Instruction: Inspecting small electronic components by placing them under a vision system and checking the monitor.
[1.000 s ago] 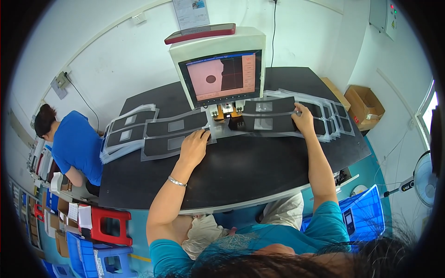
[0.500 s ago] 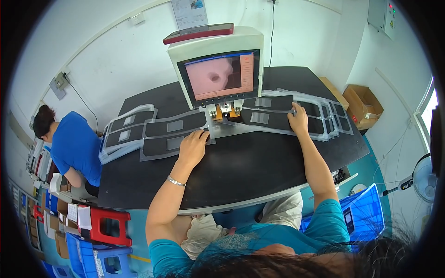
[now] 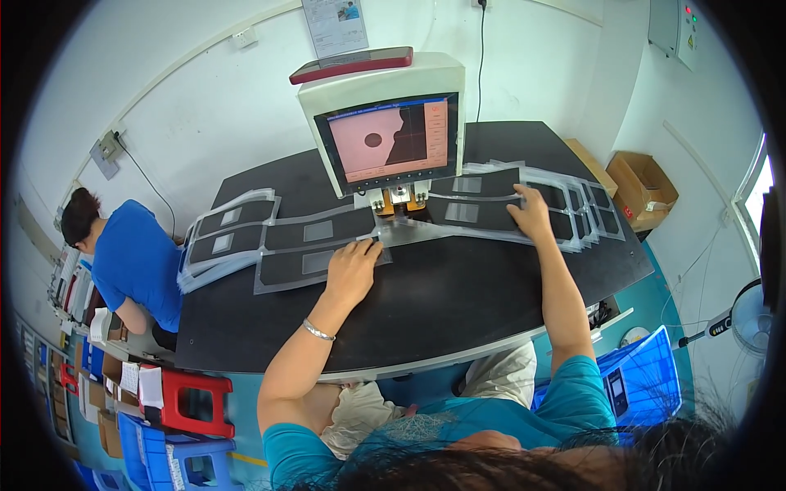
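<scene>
My left hand (image 3: 352,270) lies palm down, fingers extended, on the near right corner of a black sheet with clear borders and clear rectangular windows (image 3: 286,237). To the right of the machine, my right hand (image 3: 530,211) rests on a similar black sheet (image 3: 491,214), its thumb and fingers apart. Between the hands stands a white machine with a built-in screen (image 3: 389,139). Inner ends of both sheets reach its metal plate (image 3: 409,233), under a small head with orange-yellow parts (image 3: 391,204). On the screen a dark round spot shows on pink.
Overlapping black sheets form stacks at the left (image 3: 217,266) and right (image 3: 577,209) of the black table (image 3: 442,311). A co-worker in blue (image 3: 135,262) sits at left near a red stool (image 3: 196,401). At right are a cardboard box (image 3: 644,192), blue crate (image 3: 647,380) and fan (image 3: 749,317).
My left hand and the sheet under it have shifted to the right. My right hand has barely moved. On the screen, the blurred spot has become a sharp dark round one.
</scene>
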`<state>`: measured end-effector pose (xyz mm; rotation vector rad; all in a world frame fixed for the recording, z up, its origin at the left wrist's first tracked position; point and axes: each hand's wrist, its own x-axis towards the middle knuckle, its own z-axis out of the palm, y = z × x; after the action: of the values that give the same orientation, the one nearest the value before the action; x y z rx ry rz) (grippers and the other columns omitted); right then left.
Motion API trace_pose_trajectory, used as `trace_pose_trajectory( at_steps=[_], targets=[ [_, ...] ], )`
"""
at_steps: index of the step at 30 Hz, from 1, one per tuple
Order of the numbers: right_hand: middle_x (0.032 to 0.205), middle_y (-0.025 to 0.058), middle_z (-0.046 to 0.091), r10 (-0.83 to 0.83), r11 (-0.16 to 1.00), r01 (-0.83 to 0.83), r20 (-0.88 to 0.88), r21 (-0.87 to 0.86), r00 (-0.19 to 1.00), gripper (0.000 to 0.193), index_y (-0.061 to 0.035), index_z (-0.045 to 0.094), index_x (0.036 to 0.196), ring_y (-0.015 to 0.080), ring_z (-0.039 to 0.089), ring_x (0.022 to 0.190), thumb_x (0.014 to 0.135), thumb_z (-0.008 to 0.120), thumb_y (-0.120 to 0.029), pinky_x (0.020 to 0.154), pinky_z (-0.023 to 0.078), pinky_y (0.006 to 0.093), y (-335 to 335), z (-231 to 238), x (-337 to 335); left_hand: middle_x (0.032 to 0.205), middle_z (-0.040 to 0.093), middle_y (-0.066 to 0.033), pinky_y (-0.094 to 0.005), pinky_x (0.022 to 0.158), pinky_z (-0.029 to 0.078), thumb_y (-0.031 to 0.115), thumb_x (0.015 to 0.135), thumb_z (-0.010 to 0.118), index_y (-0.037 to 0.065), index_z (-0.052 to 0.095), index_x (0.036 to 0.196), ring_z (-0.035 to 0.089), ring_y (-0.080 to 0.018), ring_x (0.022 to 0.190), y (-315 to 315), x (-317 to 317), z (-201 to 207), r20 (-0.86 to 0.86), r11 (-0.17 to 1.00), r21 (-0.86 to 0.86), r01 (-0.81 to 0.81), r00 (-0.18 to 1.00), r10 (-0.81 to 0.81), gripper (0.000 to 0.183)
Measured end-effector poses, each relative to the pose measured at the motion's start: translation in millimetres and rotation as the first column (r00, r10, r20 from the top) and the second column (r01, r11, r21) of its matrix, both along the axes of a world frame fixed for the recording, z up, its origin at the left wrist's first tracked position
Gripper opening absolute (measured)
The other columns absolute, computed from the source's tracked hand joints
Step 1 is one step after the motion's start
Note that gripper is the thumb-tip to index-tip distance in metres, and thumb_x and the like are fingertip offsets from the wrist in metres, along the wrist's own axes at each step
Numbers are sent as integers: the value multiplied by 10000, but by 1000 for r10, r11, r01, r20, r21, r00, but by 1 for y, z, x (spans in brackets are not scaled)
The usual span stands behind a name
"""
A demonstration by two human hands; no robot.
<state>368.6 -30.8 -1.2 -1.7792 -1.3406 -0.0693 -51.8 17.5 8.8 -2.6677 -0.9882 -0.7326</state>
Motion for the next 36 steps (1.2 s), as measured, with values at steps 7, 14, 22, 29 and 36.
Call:
trace_pose_trajectory(
  at_steps=[7, 14, 22, 29, 36],
  targets=[
    [1251, 136, 614, -265, 953, 290, 227, -85, 937, 500, -102, 649, 1226, 344, 581, 1161, 738, 754, -133, 984, 485, 426, -42, 22, 53, 1197, 680, -67, -386, 878, 533, 144, 893, 631, 99, 682, 1190, 636, -243, 1091, -36, 26, -1, -2, 993, 4, 121, 993, -121, 305],
    [1260, 158, 594, -67, 998, 63, 305, 21, 950, 425, -64, 670, 1161, 364, 547, 1185, 745, 725, -133, 1005, 464, 433, -16, -2, 40, 1211, 671, -66, -372, 877, 537, 149, 890, 648, 98, 674, 1202, 626, -231, 1099, -31, 36, -4, -12, 985, 25, 170, 985, -170, 318],
    [1253, 155, 594, 127, 990, -105, 255, -96, 959, 431, -49, 653, 1183, 354, 550, 1199, 769, 724, -142, 1031, 446, 418, -12, 8, -29, 1267, 635, -68, -373, 889, 537, 159, 886, 671, 97, 628, 1266, 595, -236, 1143, -30, 30, -5, -17, 986, -25, 166, 986, -166, 388],
    [1215, 138, 632, 165, 980, -130, 247, -153, 955, 398, -67, 669, 1162, 340, 572, 1179, 792, 720, -202, 1016, 455, 424, -14, 4, -11, 1365, 570, -112, -422, 1053, 450, 187, 897, 677, 123, 577, 1346, 519, -310, 1272, -34, 17, 14, 5, 948, -167, 272, 961, -275, 464],
    [1201, 131, 646, 218, 969, -177, 259, -171, 941, 372, -68, 684, 1136, 332, 575, 1179, 796, 718, -214, 1012, 456, 421, -14, 4, -8, 1405, 554, -107, -428, 1073, 440, 172, 922, 648, 159, 607, 1330, 506, -325, 1305, -24, 2, 18, -55, 874, -392, 287, 941, -334, 410]
  ],
)
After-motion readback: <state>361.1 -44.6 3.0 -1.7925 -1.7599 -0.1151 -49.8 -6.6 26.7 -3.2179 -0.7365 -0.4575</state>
